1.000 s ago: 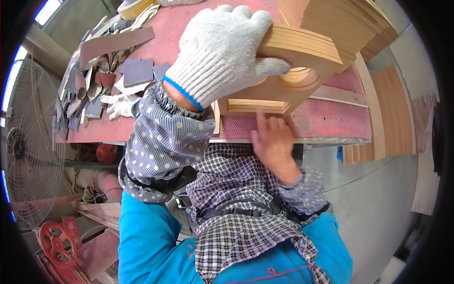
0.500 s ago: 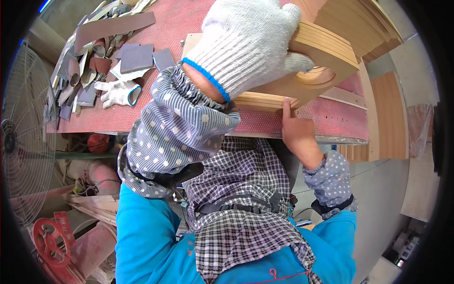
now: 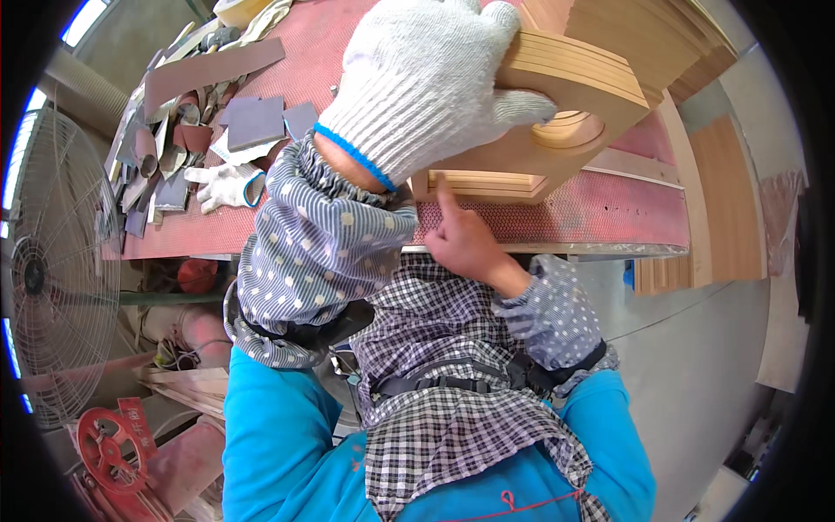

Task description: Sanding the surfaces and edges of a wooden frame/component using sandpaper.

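My left hand (image 3: 435, 91), in a white knitted glove with a blue cuff edge, grips a wooden panel (image 3: 513, 155) and holds it tilted up on the table. The panel has grooved, moulded edges, a rounded cut-out near the gloved thumb and a straight-edged recess along its lower side. My bare right hand (image 3: 470, 242) is below the panel, its index finger stretched out to the left end of that recess. The other fingers are curled, and nothing shows in them. My left glove and sleeve cover much of the panel's left part.
The table (image 3: 600, 211) has a red mesh cover. At its left lie a heap of sandpaper pieces (image 3: 178, 139), grey abrasive pads (image 3: 255, 122) and a spare glove (image 3: 228, 187). Wooden boards (image 3: 648, 39) are stacked at the far right. A fan (image 3: 65, 270) stands at the left.
My right hand has moved left along the panel's lower side, its finger now at the recess's left end. My left hand and the panel have shifted slightly left in view.
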